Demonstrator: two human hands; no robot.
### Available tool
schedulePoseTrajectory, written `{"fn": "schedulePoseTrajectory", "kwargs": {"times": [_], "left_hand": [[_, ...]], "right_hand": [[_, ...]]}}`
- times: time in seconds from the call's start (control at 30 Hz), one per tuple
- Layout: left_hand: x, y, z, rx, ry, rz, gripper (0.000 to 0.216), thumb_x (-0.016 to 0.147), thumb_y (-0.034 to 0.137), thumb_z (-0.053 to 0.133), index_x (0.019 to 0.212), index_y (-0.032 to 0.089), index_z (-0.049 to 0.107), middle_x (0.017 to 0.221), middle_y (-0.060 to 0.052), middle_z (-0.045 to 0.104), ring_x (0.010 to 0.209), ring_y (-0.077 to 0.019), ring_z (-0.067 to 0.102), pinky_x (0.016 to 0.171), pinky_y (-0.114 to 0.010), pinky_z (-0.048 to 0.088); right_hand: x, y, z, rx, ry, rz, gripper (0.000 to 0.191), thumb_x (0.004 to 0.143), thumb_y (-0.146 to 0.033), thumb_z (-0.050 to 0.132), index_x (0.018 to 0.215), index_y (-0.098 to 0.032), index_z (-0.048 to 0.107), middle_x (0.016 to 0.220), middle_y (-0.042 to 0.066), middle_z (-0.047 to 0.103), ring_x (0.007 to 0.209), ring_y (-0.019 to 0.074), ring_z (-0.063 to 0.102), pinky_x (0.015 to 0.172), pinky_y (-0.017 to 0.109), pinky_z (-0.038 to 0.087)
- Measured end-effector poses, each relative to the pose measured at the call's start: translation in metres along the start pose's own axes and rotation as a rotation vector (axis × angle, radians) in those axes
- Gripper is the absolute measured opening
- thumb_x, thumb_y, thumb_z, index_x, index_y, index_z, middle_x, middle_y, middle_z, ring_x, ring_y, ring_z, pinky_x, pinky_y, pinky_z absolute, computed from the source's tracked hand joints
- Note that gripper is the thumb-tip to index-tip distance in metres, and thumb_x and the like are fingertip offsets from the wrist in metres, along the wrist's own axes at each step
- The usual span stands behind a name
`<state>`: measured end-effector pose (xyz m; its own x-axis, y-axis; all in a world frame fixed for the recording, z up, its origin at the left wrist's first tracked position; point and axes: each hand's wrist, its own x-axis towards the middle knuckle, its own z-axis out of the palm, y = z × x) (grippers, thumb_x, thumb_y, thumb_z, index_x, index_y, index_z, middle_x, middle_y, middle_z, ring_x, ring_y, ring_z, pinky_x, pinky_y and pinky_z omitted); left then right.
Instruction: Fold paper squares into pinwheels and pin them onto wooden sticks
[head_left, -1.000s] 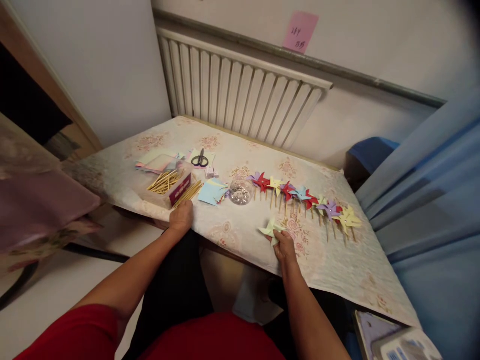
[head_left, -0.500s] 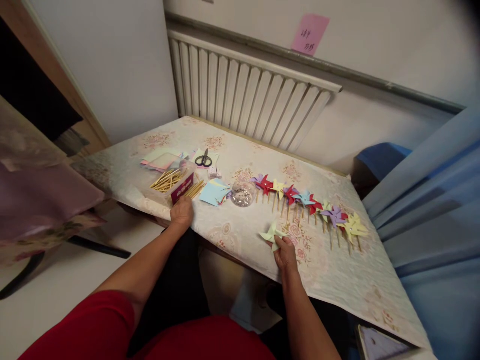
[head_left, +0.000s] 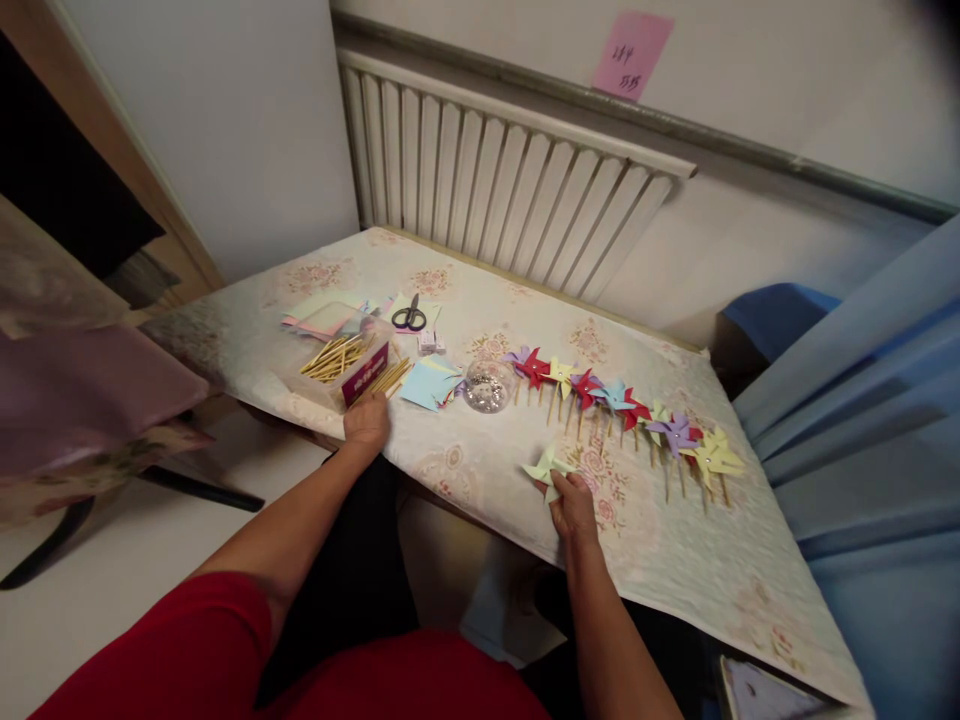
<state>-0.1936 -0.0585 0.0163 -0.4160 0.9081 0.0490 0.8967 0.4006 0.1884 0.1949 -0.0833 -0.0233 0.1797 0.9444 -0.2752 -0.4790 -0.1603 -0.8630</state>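
My right hand point(head_left: 574, 503) pinches a pale green paper pinwheel point(head_left: 550, 467) without a stick, just above the near side of the table. At the table's front edge, my left hand point(head_left: 366, 424) has its fingers closed at the near ends of thin wooden sticks point(head_left: 391, 377), one of them at the fingertips. These sticks lie beside a clear plastic box point(head_left: 306, 392) with a dark red label, which holds more sticks. Between my hands are light blue paper squares point(head_left: 430, 384) and a clear round dish point(head_left: 487, 388) of small shiny metal pieces.
A row of finished pinwheels point(head_left: 615, 397) on sticks stretches along the right half of the flowered tablecloth point(head_left: 450, 470). Black scissors point(head_left: 409, 316), small white boxes point(head_left: 430, 343) and coloured paper sheets point(head_left: 322, 318) lie at the back left. Behind the table is a radiator point(head_left: 510, 180).
My left hand has shifted very slightly at the stick ends, and one stick now shows at its fingertips. The right hand still holds the pinwheel. The view has moved a little.
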Motion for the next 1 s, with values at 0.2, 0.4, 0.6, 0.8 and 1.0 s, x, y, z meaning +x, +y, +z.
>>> {"fn": "schedulePoseTrajectory", "kwargs": {"times": [0.2, 0.4, 0.6, 0.8, 1.0], "left_hand": [[-0.003, -0.001, -0.001, 0.000, 0.009, 0.057, 0.038, 0.093, 0.010, 0.033, 0.113, 0.006, 0.065, 0.112, -0.023, 0.066, 0.105, -0.0311, 0.064, 0.087, -0.038, 0.047], [-0.006, -0.002, -0.001, -0.005, 0.005, 0.075, 0.037, 0.090, 0.010, 0.037, 0.112, 0.006, 0.066, 0.111, -0.024, 0.067, 0.107, -0.0320, 0.063, 0.092, -0.039, 0.046], [-0.015, -0.001, -0.006, -0.007, -0.065, 0.047, 0.035, 0.090, 0.014, 0.039, 0.114, 0.006, 0.063, 0.113, -0.024, 0.068, 0.105, -0.0316, 0.066, 0.087, -0.039, 0.049], [-0.031, 0.002, -0.017, -0.015, -0.129, 0.034, 0.035, 0.093, 0.019, 0.036, 0.119, 0.010, 0.058, 0.113, -0.024, 0.069, 0.102, -0.0320, 0.069, 0.083, -0.041, 0.051], [-0.049, 0.004, -0.025, -0.035, -0.190, 0.017, 0.036, 0.093, 0.023, 0.037, 0.123, 0.016, 0.056, 0.108, -0.020, 0.071, 0.101, -0.0325, 0.069, 0.082, -0.041, 0.051]], "right_hand": [[0.001, 0.001, -0.001, -0.034, 0.008, -0.012, 0.037, 0.052, -0.031, 0.089, 0.074, -0.018, 0.063, 0.084, 0.001, 0.074, 0.074, 0.0179, 0.070, 0.071, 0.034, 0.064], [0.000, 0.002, 0.000, -0.019, 0.013, -0.030, 0.035, 0.052, -0.030, 0.089, 0.070, -0.019, 0.061, 0.081, 0.000, 0.073, 0.073, 0.0164, 0.069, 0.072, 0.034, 0.064], [0.001, 0.003, -0.002, -0.032, 0.014, -0.034, 0.035, 0.052, -0.031, 0.089, 0.070, -0.018, 0.063, 0.081, 0.000, 0.073, 0.074, 0.0162, 0.069, 0.072, 0.033, 0.064], [0.003, 0.004, -0.003, -0.025, 0.011, -0.047, 0.034, 0.053, -0.030, 0.089, 0.069, -0.018, 0.062, 0.083, 0.000, 0.073, 0.077, 0.0168, 0.069, 0.075, 0.034, 0.063], [0.004, 0.006, -0.003, -0.038, 0.010, -0.047, 0.031, 0.055, -0.030, 0.086, 0.073, -0.018, 0.064, 0.082, 0.000, 0.073, 0.075, 0.0166, 0.069, 0.073, 0.032, 0.062]]}}
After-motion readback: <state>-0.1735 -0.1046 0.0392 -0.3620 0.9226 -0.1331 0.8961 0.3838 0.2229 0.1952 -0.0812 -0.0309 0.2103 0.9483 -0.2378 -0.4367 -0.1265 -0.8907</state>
